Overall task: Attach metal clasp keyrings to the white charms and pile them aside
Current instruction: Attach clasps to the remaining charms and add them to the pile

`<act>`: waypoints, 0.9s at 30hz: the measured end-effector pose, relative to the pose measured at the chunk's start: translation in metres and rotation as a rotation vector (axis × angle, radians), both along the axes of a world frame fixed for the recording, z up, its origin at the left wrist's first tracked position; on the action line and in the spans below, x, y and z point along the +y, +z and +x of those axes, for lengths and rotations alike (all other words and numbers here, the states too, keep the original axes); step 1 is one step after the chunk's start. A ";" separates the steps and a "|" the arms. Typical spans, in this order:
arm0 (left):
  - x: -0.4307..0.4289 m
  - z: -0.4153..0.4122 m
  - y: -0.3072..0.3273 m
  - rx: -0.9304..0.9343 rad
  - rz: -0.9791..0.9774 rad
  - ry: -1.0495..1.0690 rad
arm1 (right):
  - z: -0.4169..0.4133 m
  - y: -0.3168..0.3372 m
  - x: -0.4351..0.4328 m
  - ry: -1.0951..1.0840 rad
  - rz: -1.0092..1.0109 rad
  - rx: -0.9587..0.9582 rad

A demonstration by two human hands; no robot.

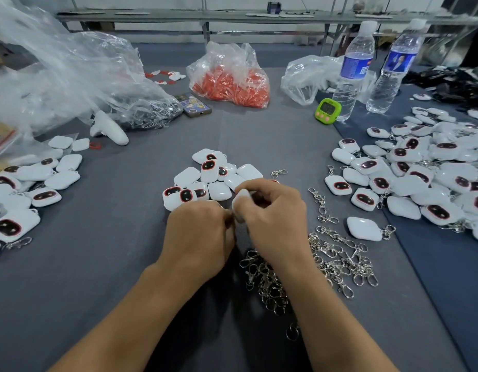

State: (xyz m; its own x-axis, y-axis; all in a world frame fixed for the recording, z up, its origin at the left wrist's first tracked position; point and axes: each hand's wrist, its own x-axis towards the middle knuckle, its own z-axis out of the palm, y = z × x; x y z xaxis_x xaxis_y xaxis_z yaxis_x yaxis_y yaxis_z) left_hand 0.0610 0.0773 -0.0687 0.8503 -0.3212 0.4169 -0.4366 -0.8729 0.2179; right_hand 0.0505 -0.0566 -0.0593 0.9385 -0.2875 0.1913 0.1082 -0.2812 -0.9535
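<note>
On the left of the grey cloth-covered table (pixel 98 264), a large crumpled clear plastic bag (pixel 71 76) lies open, with a dark tangle of silver metal clasps in its lower end. In front of it sits a heap of glossy white rounded-square charms with clasps attached (pixel 31 183), several showing a black, red-rimmed face. Farther back, a knotted clear bag (pixel 229 76) is filled with small orange-red pieces.

In the middle lies a small cluster of white charms without clasps (pixel 205 181), some face up and some showing a plain back. Just in front of it, the left hand (pixel 200 234) has its fingers curled in against the lower end of one white plastic charm (pixel 240 200); what they pinch is hidden. The right hand (pixel 272 218) grasps this charm between thumb and curled fingers. It is held just above the table, its plain back towards the camera and its long axis pointing away from the person, tilted slightly right.

Right of the hands spreads a loose heap of shiny silver clasp keyrings (pixel 337 256). Beyond that is a large pile of finished white charms (pixel 433 173).
</note>
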 end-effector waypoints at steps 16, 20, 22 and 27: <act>-0.004 0.005 0.000 0.359 -0.767 -0.093 | 0.007 0.008 -0.017 0.023 0.738 0.217; -0.003 -0.001 0.000 0.013 -0.131 -0.047 | 0.003 0.003 -0.005 -0.051 0.186 0.055; -0.004 -0.003 0.003 -0.102 0.007 -0.054 | -0.002 0.001 0.003 -0.034 -0.039 -0.041; -0.003 -0.006 0.001 -0.038 -0.190 0.065 | 0.003 0.003 -0.003 -0.040 0.167 0.031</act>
